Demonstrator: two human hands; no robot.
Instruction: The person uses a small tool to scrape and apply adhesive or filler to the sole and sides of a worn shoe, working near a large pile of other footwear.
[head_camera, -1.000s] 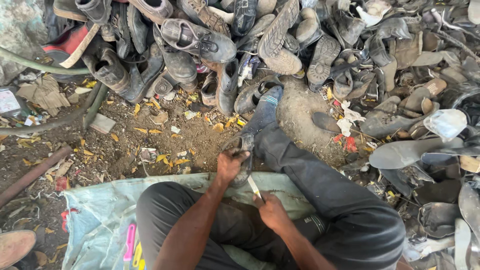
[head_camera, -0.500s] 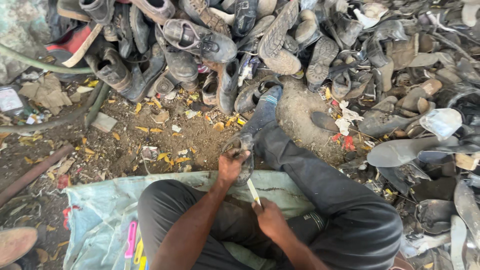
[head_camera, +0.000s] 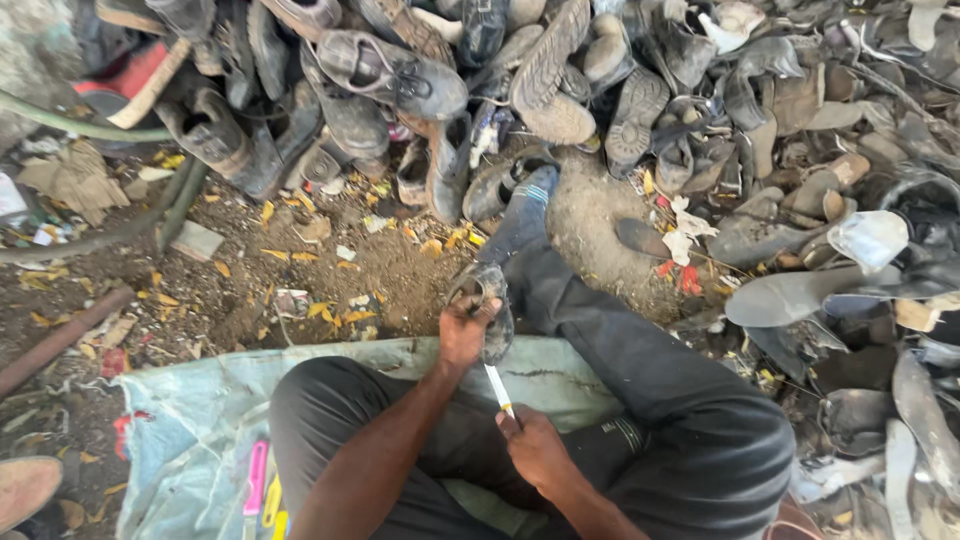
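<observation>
While the person sits on a pale blue-green sack (head_camera: 190, 400) spread over littered dirt, both hands work on one worn shoe part between the knees. Far left, a brown shoe toe (head_camera: 25, 488) pokes in at the bottom corner, and a rusty pipe (head_camera: 60, 338) lies across the ground above it. Pink and yellow tools (head_camera: 262, 492) rest on the sack by the bent left knee.

At centre, the left hand (head_camera: 466, 332) has its fingers curled tight around a dark, dirty shoe sole (head_camera: 492, 305), held just above the sack's far edge. Compared with a second ago, the hand and sole sit in nearly the same place; the grip has not shifted. Just to the right and lower, the right hand (head_camera: 535, 450) is closed around the handle of a small knife (head_camera: 499, 389), its pale blade pointing up toward the sole's lower edge, as it did half a second ago. Little has changed, which suggests slow, steady cutting or scraping at that spot.

Further right, the outstretched leg in a blue sock (head_camera: 528, 205) reaches into a huge heap of old shoes (head_camera: 640, 110) filling the top and right side.
</observation>
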